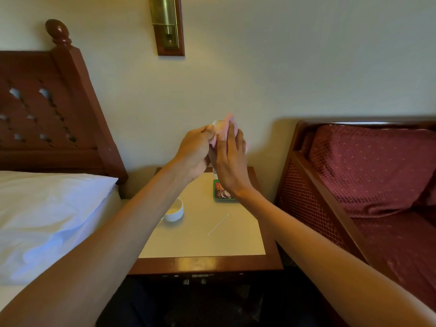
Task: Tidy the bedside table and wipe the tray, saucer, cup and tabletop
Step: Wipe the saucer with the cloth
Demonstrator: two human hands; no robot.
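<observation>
Wiping now | my left hand (195,152) pinches what I take for the saucer (217,125), raised over the tabletop (200,241) | right hand (230,161), fingers flat, presses pink cloth (225,129) against its right side | cup (174,210) below-left, nearer left hand

A cream wall (283,67) fills the back, lit warmly from above. A brass wall lamp (164,20) on a dark wooden backplate (180,31) hangs above the bedside surface (200,244), whose pale top is framed in reddish-brown wood. On the left stands a bed (116,194) with a white pillow (47,220) and a carved wooden headboard (42,109) topped by a rounded finial (57,31). On the right is a wooden-framed seat (306,204) with a woven cane side and maroon cushions (372,166).
</observation>
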